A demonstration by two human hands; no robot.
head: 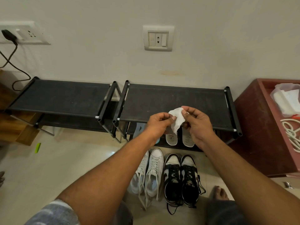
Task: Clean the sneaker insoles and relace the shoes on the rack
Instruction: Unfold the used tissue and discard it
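Both my hands hold a crumpled white wipe [177, 121] over the front edge of the right black shoe rack [175, 101]. My left hand [159, 123] pinches its left side and my right hand [198, 124] pinches its top right. Two white insoles [188, 139] lie on the lower shelf below my hands, and a blue-grey insole [140, 129] lies to their left, partly hidden by my left wrist. On the floor stand a pair of white sneakers [151, 172] with loose laces and a pair of black-and-white sneakers [181, 177], laces also loose.
A second black rack [61, 98] stands to the left. A red-brown box [266, 127] at the right holds a plastic container and white cord. A black cable [16, 65] hangs from a wall socket at the left. My bare foot [220, 193] rests beside the sneakers.
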